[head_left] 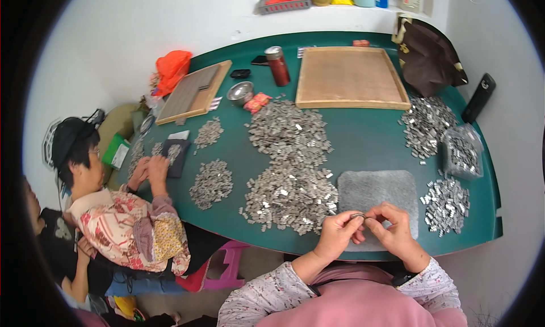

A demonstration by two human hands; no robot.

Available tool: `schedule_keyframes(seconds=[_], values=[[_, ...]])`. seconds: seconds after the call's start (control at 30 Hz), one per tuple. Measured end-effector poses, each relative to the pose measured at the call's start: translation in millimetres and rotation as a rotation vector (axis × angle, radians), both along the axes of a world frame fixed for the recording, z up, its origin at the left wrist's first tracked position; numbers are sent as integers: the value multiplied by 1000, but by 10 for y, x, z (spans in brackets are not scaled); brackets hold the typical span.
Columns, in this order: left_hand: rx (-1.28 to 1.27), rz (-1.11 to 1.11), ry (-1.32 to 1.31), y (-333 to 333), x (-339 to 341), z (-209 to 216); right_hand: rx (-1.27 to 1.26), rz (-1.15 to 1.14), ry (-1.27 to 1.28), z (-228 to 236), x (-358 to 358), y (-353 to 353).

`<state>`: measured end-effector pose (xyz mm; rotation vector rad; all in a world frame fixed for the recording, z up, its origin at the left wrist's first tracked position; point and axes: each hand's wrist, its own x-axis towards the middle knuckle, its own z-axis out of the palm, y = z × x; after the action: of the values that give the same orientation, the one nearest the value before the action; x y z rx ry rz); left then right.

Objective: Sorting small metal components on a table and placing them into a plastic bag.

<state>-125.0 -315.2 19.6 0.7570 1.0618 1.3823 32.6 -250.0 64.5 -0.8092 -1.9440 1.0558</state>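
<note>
My left hand (pixel 340 234) and my right hand (pixel 393 231) meet over the near edge of a grey felt-like mat (pixel 377 188). Between their pinched fingertips is a small dark metal piece (pixel 357 216), too small to make out exactly. Both hands are closed on it, thumbs toward each other. Just left of the mat lies a large heap of small shiny metal pieces (pixel 289 196), joining another heap (pixel 289 131) behind it. To the right of the mat is a smaller pile of metal pieces (pixel 447 206).
A clear plastic container (pixel 462 152) of metal pieces and a further pile (pixel 427 122) sit at the right. Behind stand a wooden tray (pixel 352 77), a red tumbler (pixel 277 66) and a brown bag (pixel 428 57). A co-worker (pixel 128 213) handles pieces at the left.
</note>
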Motion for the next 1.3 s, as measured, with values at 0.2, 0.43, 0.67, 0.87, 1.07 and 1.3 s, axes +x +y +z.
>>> schedule_keyframes(seconds=[0.2, 0.43, 0.67, 0.87, 1.07, 1.3], values=[[-36, -63, -99, -88, -107, -2, 124, 40, -138, -26, 48, 56], [-38, -42, -100, -232, -130, 86, 494, -26, -555, -191, 106, -56], [-39, -39, -81, -360, -10, 104, 453, -37, -664, -318, 136, -106], [-58, -28, -76, -478, 61, 98, 459, -46, -671, -349, 107, -115], [-41, 33, -143, -635, 60, 32, 469, -38, -650, -448, 82, -113], [-43, 98, -167, -952, -74, 21, 446, -51, -644, -435, 133, -126]])
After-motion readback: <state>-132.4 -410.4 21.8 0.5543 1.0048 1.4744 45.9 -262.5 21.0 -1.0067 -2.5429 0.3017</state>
